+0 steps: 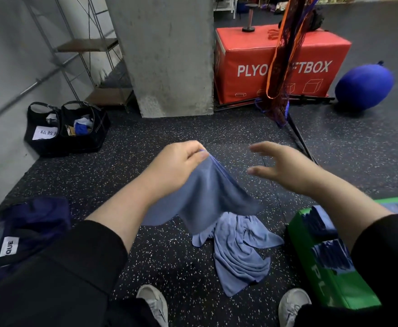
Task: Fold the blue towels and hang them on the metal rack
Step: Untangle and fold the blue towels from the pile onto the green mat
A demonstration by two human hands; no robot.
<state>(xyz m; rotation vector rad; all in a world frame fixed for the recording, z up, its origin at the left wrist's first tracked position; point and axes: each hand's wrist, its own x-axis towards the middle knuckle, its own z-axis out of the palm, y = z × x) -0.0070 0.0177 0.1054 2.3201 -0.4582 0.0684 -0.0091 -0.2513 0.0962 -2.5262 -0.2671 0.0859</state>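
1. We held one blue towel (207, 197) up by a corner above the floor (169, 128), directly over the towel pile (238, 251); its free end hung loose and unfolded.
2. The left hand (181, 161) pinched that corner between thumb and curled fingers.
3. The right hand (280, 164) was spread and held nothing, just right of the pinched corner and apart from the cloth.
4. The towel pile lay crumpled on the floor between our shoes (154, 305), left of the green box (330, 277). Folded dark blue towels (332, 258) lay on top of that box.
5. The metal rack (87, 48) stood far beyond the pile, against the wall; no towel hung on it that we could see.
6. Judged step: opening out a towel for its first fold; hanging not begun.
7. Next move calls for the right hand to catch a second corner, so the cloth spreads flat.
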